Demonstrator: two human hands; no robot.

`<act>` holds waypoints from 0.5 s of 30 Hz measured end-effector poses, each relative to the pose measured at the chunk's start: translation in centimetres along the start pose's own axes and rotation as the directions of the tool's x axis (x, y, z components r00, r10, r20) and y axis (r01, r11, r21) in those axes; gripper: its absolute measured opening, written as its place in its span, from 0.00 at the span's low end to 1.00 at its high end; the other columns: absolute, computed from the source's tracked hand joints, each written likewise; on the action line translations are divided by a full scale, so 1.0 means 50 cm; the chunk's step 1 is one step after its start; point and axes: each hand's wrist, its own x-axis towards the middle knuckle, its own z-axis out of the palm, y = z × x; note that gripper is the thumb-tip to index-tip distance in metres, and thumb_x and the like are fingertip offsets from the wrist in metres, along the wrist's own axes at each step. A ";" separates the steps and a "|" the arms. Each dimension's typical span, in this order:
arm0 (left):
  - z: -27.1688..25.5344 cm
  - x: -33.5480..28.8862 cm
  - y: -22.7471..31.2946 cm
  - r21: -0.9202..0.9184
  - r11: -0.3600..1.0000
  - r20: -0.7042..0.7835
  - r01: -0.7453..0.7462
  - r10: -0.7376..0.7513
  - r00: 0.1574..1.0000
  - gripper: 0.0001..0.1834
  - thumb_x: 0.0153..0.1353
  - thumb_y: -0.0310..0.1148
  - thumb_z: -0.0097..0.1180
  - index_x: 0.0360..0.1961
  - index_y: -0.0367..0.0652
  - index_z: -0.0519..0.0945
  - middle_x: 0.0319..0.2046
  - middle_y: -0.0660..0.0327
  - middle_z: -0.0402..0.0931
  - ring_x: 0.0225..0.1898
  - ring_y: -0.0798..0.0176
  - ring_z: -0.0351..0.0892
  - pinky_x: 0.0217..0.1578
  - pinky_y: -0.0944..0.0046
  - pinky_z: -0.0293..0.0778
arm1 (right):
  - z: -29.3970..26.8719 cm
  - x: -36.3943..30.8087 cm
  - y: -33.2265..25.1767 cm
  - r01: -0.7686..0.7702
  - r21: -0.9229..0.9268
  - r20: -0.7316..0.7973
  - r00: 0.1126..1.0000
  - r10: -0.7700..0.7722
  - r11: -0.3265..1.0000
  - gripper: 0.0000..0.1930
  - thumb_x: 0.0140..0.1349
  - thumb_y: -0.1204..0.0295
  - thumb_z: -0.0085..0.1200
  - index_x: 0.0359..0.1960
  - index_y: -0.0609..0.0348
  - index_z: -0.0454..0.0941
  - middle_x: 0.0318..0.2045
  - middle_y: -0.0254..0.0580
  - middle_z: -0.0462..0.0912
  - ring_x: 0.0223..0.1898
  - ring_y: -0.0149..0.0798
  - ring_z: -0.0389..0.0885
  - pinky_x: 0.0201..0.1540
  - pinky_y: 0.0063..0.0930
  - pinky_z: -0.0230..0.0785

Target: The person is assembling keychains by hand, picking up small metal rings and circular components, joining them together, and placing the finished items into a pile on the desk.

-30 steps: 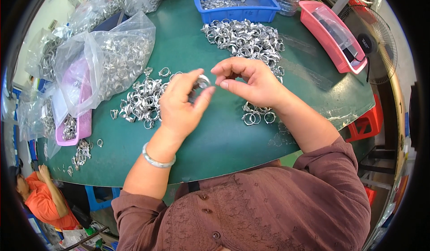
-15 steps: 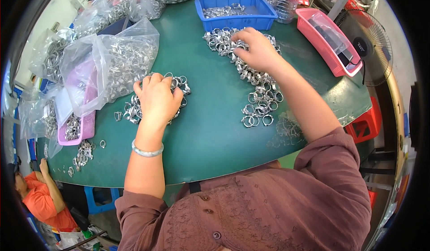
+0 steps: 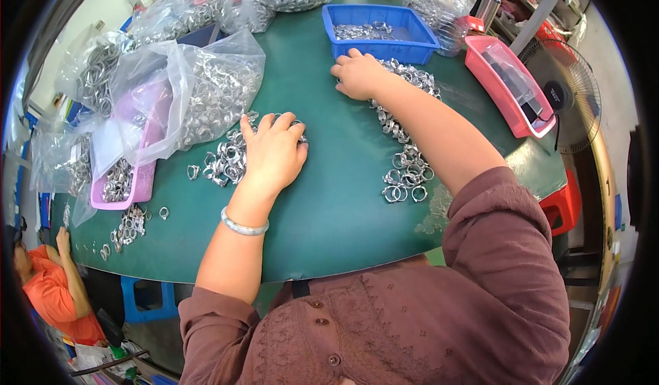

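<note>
Your left hand [image 3: 274, 153] lies flat, fingers spread, on clamps [image 3: 226, 158]; your right hand [image 3: 358, 75] curls over clamps near the bench's far edge, grip hidden.

Round green-topped table [image 3: 329, 220] carried everything. Left hand [image 3: 273, 153] lay palm-down on the near-left pile of small silver metal ring clamps [image 3: 223, 158]. Clear plastic bag of clamps [image 3: 206, 97] sat just behind and left of that pile; pink plastic tray [image 3: 127, 186] sat further left, half under the bag. Small scatter of loose clamps [image 3: 127, 224] lay in front of that tray, near the table edge. Right hand [image 3: 358, 75] rested on the far end of a long strip of clamps [image 3: 405, 145] running along the table's right side. Blue plastic bin [image 3: 384, 31] stood just behind that hand, clamps inside. Pink rectangular box [image 3: 508, 83] lay right of the strip, at the table's right edge.
</note>
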 end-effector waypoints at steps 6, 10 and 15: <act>0.008 0.000 0.007 -0.032 0.999 -0.033 0.005 -0.006 0.999 0.15 0.49 0.32 0.54 0.41 0.45 0.76 0.45 0.63 0.70 0.51 0.57 0.66 0.55 0.33 0.46 | 0.004 -0.071 0.015 0.166 -0.025 -0.046 0.985 -0.167 0.986 0.14 0.48 0.66 0.52 0.38 0.54 0.75 0.39 0.37 0.73 0.47 0.42 0.67 0.45 0.38 0.63; 0.009 -0.004 0.006 -0.017 1.000 -0.046 0.007 -0.008 0.999 0.17 0.49 0.33 0.55 0.42 0.45 0.76 0.46 0.63 0.70 0.51 0.56 0.65 0.56 0.33 0.45 | 0.006 -0.137 0.014 0.309 0.064 -0.120 0.946 -0.300 0.949 0.15 0.43 0.71 0.55 0.36 0.55 0.73 0.38 0.36 0.74 0.46 0.42 0.66 0.47 0.36 0.62; -0.001 -0.005 0.015 0.002 1.000 -0.029 0.002 -0.002 1.000 0.20 0.48 0.35 0.57 0.45 0.46 0.75 0.47 0.61 0.69 0.53 0.53 0.63 0.56 0.32 0.43 | -0.009 -0.210 0.006 0.356 0.136 -0.052 0.934 -0.352 0.925 0.16 0.40 0.73 0.56 0.36 0.55 0.74 0.38 0.36 0.74 0.47 0.42 0.66 0.49 0.36 0.59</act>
